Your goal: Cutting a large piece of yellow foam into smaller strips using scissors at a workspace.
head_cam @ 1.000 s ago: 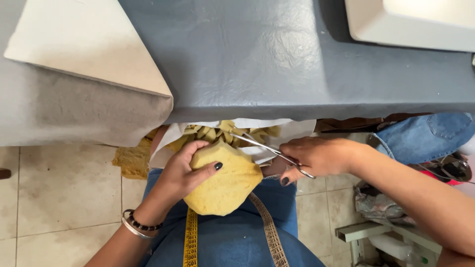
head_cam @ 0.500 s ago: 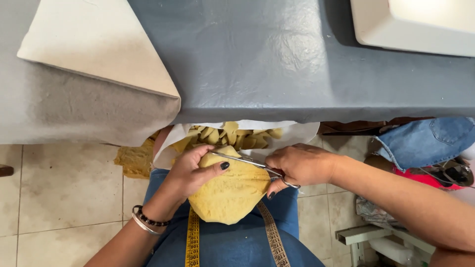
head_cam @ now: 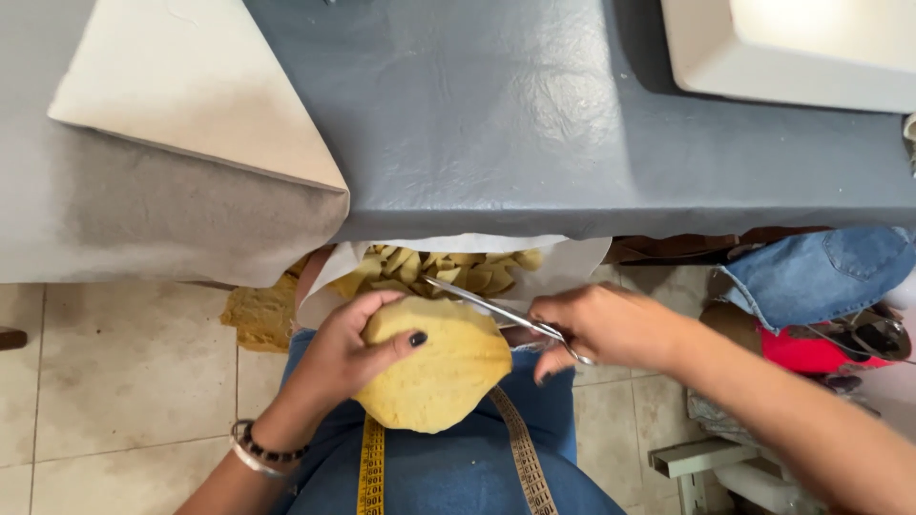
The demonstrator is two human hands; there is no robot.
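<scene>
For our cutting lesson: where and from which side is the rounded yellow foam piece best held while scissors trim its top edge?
Probably by its left rim, from the left, as the left hand does: the yellow foam piece is broad and domed, and that side stays clear of the scissors in the right hand.

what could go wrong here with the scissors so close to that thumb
The scissors cut along the top edge of the yellow foam right by the left hand, whose thumb lies near the blades: a slip might nick it. The foam is held over the lap, unsupported, so it may flex and the cut wander. Scraps may miss the white sheet.
</scene>
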